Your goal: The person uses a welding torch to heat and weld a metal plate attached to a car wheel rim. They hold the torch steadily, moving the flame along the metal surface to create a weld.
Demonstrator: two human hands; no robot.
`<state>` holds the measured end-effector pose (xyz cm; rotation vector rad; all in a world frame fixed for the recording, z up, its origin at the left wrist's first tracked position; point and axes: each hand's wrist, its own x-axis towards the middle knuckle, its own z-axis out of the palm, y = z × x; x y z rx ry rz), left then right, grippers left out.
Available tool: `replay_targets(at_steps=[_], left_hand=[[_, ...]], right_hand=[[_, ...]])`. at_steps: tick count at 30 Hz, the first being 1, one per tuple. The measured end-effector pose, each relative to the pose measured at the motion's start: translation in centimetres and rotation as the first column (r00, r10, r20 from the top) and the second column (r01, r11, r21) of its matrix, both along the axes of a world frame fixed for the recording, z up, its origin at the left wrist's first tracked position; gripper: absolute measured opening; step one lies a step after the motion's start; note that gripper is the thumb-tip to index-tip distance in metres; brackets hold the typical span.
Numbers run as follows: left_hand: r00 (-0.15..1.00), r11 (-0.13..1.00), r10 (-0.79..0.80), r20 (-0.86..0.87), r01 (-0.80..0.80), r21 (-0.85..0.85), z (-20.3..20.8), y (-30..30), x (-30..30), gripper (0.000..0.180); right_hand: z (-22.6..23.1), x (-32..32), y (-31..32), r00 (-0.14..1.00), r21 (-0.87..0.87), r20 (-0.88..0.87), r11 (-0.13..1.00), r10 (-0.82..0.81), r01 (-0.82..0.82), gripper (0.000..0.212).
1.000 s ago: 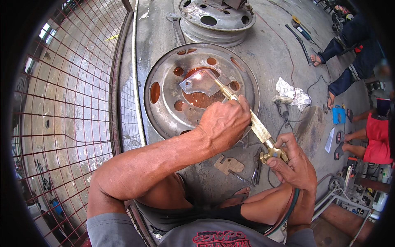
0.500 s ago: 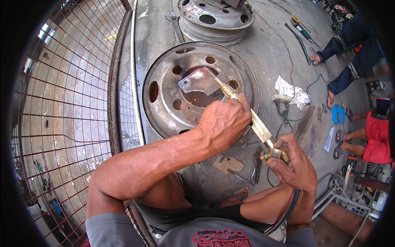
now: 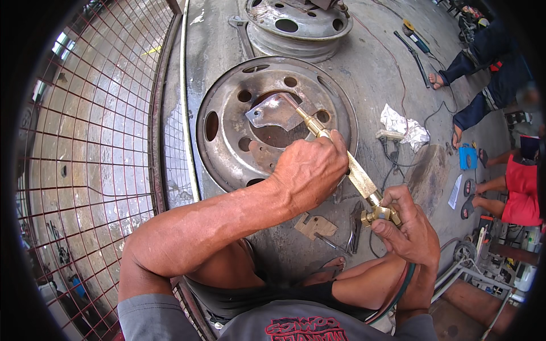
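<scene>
A brass gas torch [image 3: 359,177] slants across in front of me, its thin tip close to a flat metal plate [image 3: 273,115]. My left hand [image 3: 311,170] is closed round the torch's neck. At the valve end, my right hand [image 3: 406,230] grips the body, thumb and fingers about the knobs. Hoses [image 3: 405,284] run down from there past my right wrist. The plate lies over the centre hole of a rusty steel wheel rim [image 3: 227,136] on the floor. A second brownish metal piece [image 3: 264,154] rests on the rim beside my left hand.
Another wheel rim [image 3: 296,42] lies beyond, with an adjustable wrench [image 3: 243,37] beside it. A wire mesh panel [image 3: 102,142] stands at left. Pliers [image 3: 355,227] and a cut plate [image 3: 314,226] lie near my feet. White cloth [image 3: 404,126], cables, an angle grinder [image 3: 417,38] and other people's legs are at right.
The bright glow and sparks at the torch tip on the plate have faded. Both hands keep their grip, with the right shifted very slightly.
</scene>
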<state>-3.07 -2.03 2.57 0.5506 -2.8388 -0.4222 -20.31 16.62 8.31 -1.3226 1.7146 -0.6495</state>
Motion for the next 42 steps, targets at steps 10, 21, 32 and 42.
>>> replay_targets(at_steps=[10,21,32,42], left_hand=[[0.999,1.000,-0.002,0.034,0.001,0.008,-0.3,-0.1,-0.1,0.051],[1.000,1.000,-0.004,0.003,0.004,-0.009,-0.2,0.1,-0.1,0.031],[0.997,0.999,-0.025,0.068,0.024,0.024,-0.1,-0.1,-0.1,0.056],[0.998,0.999,-0.019,0.056,0.017,0.038,0.0,-0.1,0.0,0.053]], right_hand=[[0.1,-0.1,0.0,1.000,0.008,-0.002,1.000,0.004,-0.004,0.047],[1.0,0.1,-0.1,0.998,0.110,-0.052,0.993,-0.036,0.042,0.045],[1.0,0.1,-0.1,0.998,0.118,-0.048,0.992,-0.035,0.041,0.044],[1.1,0.1,-0.1,0.997,0.136,-0.058,0.989,-0.042,0.049,0.044]])
